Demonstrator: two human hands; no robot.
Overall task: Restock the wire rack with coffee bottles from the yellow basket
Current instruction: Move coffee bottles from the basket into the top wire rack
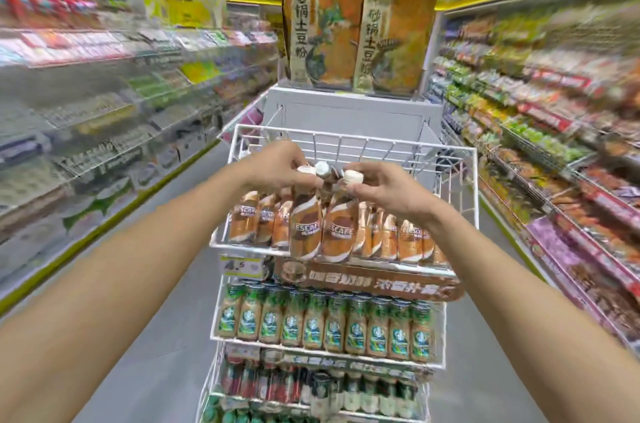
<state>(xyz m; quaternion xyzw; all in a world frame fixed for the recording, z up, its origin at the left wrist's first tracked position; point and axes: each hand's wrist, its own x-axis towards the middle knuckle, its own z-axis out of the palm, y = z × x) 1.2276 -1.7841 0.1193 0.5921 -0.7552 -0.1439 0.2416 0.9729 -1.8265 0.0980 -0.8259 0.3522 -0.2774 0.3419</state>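
left grip [277,164] pinches the cap of one coffee bottle [304,225] | right grip [388,187] pinches the cap of a second bottle [341,230] | both upright at frame centre, before the shelved bottles [408,237] in the wire rack [349,138] top tier (same brown labels) | green-label bottles [311,322] on tier below

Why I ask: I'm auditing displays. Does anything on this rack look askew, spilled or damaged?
Nothing stands out. On the wire rack, coffee bottles and the green-labelled bottles below stand in rows; no spill or damage shows. Lowest tiers are blurred.
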